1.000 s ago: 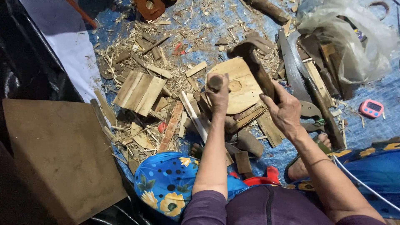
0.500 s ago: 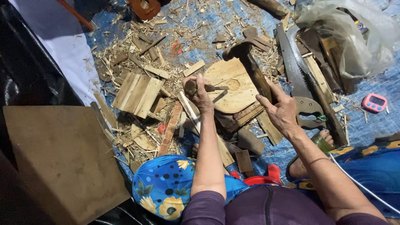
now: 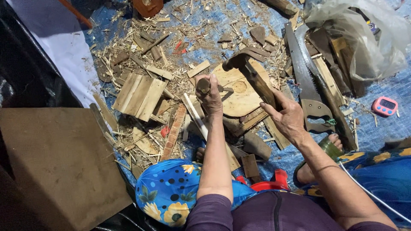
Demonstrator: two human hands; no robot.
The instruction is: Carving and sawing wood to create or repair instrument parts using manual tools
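Left hand fist closed round a short round-handled chisel, held upright with its tip on the pale rounded wooden board; right hand fingers wrapped tight on the handle of a dark wooden mallet, head above the board's top edge; board lies mid-frame on the blue tarp among wood chips; grey handsaw just right of the mallet; pink timer well apart at far right.

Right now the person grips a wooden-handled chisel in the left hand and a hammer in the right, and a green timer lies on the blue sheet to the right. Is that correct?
Not quite: the timer is pink, not green, as the head view shows. The rest stands: the left hand grips the chisel, the right hand holds the hammer, and the timer lies on the blue sheet to the right.
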